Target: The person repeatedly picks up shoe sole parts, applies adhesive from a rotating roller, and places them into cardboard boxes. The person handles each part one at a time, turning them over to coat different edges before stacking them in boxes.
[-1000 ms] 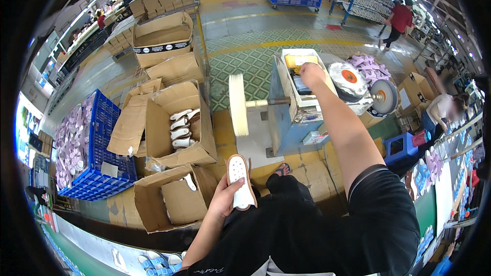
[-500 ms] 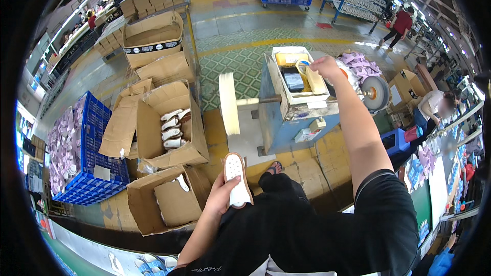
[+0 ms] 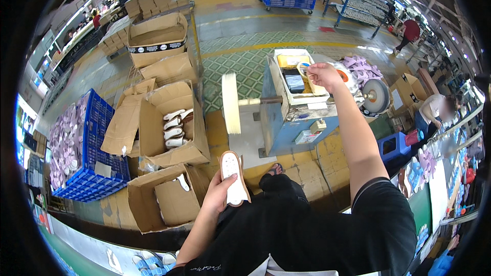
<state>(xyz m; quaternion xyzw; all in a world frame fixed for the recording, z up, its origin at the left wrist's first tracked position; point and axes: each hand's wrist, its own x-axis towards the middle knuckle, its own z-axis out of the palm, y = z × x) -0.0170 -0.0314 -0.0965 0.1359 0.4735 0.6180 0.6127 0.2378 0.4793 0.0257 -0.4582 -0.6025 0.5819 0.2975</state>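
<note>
My left hand (image 3: 221, 190) grips a white shoe (image 3: 232, 179) with brown edging and small holes near its top end, thumb across its face. In front of me, my right hand (image 3: 323, 76) reaches over a white box (image 3: 307, 100) on the blue machine (image 3: 273, 125). Its fingers are pinched together next to a tape roll (image 3: 302, 68) and a cream-coloured block (image 3: 316, 85); what they hold, if anything, is hidden. The box also contains a dark block (image 3: 294, 81) and a yellow piece (image 3: 292, 61). A pale buffing wheel (image 3: 231, 105) projects left from the machine.
Cardboard boxes stand at left; one open box (image 3: 200, 138) has several white shoes (image 3: 175, 132). Blue crates of lilac shoes (image 3: 66, 143) stand further left. A grey wheel (image 3: 376, 96) and lilac shoes (image 3: 360, 70) sit right of the machine. A co-worker (image 3: 432, 112) is at right.
My right hand stays over the white box, its fingers slightly lower and more closed. The shoe in my left hand has shifted slightly left. A distant person in red has walked away.
</note>
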